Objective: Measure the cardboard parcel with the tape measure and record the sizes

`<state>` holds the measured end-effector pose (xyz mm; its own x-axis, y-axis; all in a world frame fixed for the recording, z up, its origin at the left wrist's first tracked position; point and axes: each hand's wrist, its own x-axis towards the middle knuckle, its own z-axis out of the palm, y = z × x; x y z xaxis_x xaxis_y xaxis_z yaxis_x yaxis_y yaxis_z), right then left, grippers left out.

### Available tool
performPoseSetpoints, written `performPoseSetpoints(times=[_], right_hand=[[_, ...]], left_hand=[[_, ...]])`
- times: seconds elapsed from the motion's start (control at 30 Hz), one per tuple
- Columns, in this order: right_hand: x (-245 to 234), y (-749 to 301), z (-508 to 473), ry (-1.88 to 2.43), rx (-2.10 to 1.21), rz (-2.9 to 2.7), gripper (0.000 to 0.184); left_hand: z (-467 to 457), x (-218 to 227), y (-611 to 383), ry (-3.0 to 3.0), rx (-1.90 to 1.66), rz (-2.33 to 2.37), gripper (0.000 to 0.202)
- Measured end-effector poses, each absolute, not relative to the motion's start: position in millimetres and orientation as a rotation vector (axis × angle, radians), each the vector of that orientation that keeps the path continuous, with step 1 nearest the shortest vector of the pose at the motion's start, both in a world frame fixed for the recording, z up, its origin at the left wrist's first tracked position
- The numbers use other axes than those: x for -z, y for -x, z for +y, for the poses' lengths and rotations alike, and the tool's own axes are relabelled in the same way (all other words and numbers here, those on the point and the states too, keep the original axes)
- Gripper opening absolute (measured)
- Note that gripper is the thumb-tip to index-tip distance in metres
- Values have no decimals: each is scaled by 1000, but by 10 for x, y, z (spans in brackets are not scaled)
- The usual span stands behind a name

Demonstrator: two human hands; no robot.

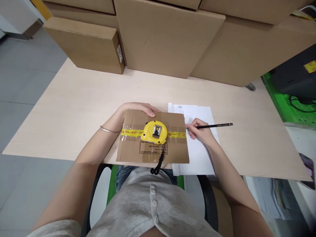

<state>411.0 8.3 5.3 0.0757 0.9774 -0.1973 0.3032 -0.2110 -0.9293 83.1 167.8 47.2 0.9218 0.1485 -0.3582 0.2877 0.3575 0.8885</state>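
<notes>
A small flat cardboard box (138,151) sealed with yellow printed tape lies at the near edge of the table. A yellow tape measure (154,132) rests on top of it, its black wrist cord (159,163) hanging over the front edge. My left hand (142,108) curls over the box's far edge, fingers closed on it. My right hand (198,131) pinches a black pencil (217,125) with its tip on a white sheet of paper (197,154) just right of the box.
Several large cardboard boxes (168,36) stand stacked along the back of the light wooden table (74,108). A green-and-black machine (293,95) sits at the right. A phone (307,164) lies at the table's right edge.
</notes>
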Motion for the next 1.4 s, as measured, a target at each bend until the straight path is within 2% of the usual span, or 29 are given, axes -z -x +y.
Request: performPoseSetpoints(times=[0.6,1.4], right_hand=[[-92,-4087,96,1668,-1134,-1378,39],[-88,-4102,61,1672,-1138,-1450,36]], left_hand=[[1636,-535,-857,-1207,109,375,54],[1604,-576,-874,-1205,85,348,53]])
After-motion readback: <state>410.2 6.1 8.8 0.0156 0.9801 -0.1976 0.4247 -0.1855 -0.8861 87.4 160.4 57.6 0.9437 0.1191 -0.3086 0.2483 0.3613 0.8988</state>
